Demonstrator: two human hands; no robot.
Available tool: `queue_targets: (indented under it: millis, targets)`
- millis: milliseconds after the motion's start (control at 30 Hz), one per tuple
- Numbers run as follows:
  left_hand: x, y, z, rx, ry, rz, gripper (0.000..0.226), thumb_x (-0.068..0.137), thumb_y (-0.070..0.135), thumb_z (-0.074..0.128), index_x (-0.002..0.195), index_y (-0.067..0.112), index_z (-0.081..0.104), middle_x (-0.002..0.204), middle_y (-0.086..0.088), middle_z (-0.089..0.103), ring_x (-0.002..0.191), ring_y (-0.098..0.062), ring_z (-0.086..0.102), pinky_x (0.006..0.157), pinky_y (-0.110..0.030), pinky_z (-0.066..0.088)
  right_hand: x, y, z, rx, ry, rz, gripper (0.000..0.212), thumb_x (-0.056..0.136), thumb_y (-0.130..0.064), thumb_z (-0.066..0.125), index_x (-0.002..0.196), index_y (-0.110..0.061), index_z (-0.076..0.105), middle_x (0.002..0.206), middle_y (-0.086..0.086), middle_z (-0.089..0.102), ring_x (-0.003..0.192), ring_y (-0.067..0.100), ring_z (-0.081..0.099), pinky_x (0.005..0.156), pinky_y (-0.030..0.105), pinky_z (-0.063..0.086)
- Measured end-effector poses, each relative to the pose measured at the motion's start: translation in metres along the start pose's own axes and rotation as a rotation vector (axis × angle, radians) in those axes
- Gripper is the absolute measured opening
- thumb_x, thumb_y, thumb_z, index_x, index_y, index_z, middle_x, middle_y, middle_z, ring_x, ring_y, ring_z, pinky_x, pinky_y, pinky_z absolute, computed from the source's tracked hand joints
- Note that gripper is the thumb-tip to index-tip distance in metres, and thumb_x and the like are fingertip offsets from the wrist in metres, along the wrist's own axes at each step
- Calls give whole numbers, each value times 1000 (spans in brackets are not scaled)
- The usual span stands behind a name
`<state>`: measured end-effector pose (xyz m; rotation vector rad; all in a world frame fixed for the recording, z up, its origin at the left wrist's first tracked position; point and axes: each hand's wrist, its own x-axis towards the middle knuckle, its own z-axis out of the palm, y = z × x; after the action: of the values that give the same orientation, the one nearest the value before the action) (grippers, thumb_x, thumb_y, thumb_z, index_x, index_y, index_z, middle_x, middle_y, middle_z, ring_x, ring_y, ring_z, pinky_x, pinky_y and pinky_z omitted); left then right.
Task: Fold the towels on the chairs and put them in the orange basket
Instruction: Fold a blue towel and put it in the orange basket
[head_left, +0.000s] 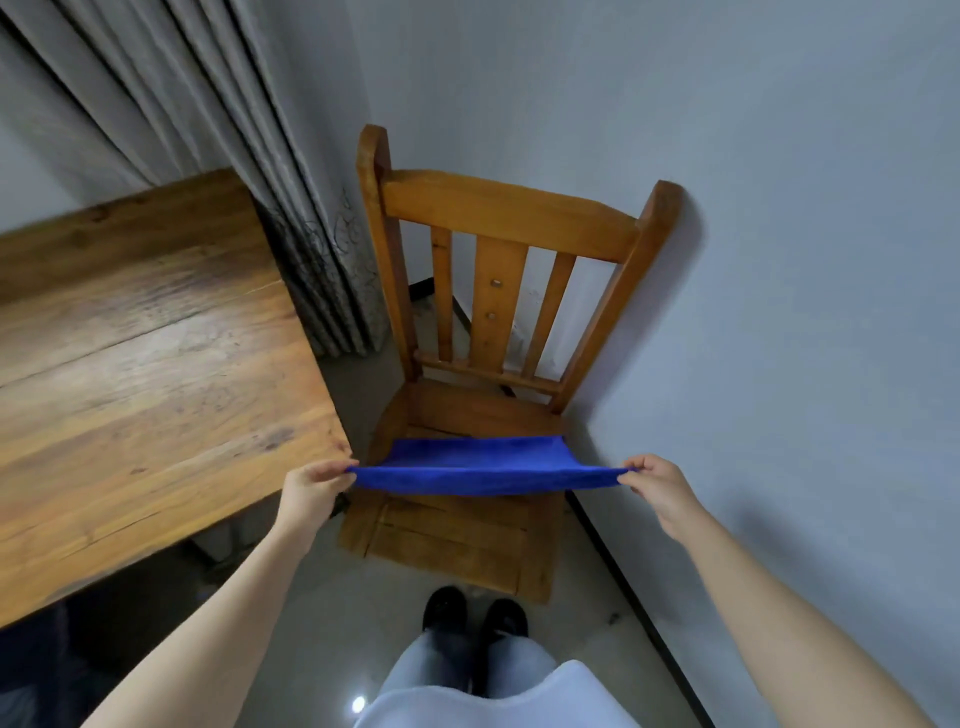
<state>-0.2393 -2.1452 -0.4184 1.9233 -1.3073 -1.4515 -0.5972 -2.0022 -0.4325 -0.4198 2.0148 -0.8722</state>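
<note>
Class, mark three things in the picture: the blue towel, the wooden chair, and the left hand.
blue towel (483, 475): head view, middle of the stretched front fold.
wooden chair (506, 218): head view, top rail of the backrest.
left hand (306, 492): head view, back of the hand.

blue towel (480, 467) stretched between hands, wooden chair (498, 291)

Materials and surface finish

Blue plush cloth towel (478, 467): matt, fuzzy nap. Orange-brown slatted wooden chair (498, 322): varnished, semi-gloss. Brown plank wooden table (140, 364): grained, low sheen. Grey pleated fabric curtain (208, 114): matt.
</note>
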Motion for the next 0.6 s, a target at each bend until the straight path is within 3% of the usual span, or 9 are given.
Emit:
queue_targets:
  millis: [67, 200, 367, 600]
  targets:
    - [-2, -27, 5, 88, -1, -37, 19, 84, -5, 60, 100, 0, 69, 96, -11, 64, 86, -21, 54, 79, -29, 39, -2, 25, 11, -86, -15, 31, 31, 80, 13, 54, 64, -13, 54, 64, 4, 52, 59, 14, 44, 49, 10, 34]
    - [0, -67, 14, 207, 7, -101, 16, 83, -6, 59, 91, 3, 69, 90, -13, 65, 74, -21, 53, 65, -29, 38, -3, 65, 31, -199, -67, 83, 32, 78, 12, 58, 63, -16, 56, 73, 11, 58, 72, 23, 51, 66, 26, 38]
    - [2, -94, 24, 269, -30, -154, 16, 83, -6, 59, 90, 4, 69, 93, -14, 67, 88, -27, 60, 79, -33, 43, 0, 95, 42, -241, -45, 159, 31, 77, 10, 60, 62, -18, 57, 70, 8, 59, 74, 25, 54, 68, 29, 39]
    - [25, -102, 41, 203, 55, -175, 20, 86, 0, 59, 104, 3, 67, 102, -14, 65, 97, -27, 58, 92, -44, 46, 34, 117, 56, -215, 15, 192, 26, 82, 4, 58, 68, -19, 55, 78, 6, 60, 81, 26, 57, 72, 30, 43]
